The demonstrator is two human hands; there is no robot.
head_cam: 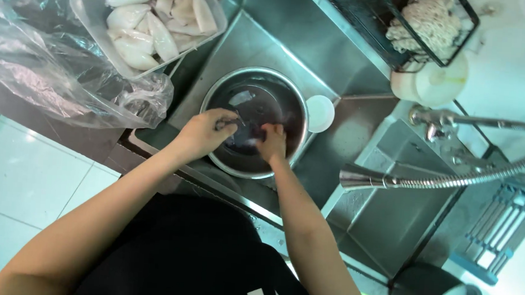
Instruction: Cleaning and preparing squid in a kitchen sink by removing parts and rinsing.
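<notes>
Both hands work inside a round metal bowl [217,96] of dark water standing in the sink [281,39]. The left hand [206,132] is clenched around a small dark piece [226,124]. The right hand [272,141] has fingers curled; its grip cannot be determined. A tray of pale squid [155,19] sits just beside the bowl.

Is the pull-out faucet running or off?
Off, as far as visible: no water stream leaves the faucet nozzle, which points sideways, apart from the steel bowl.
</notes>
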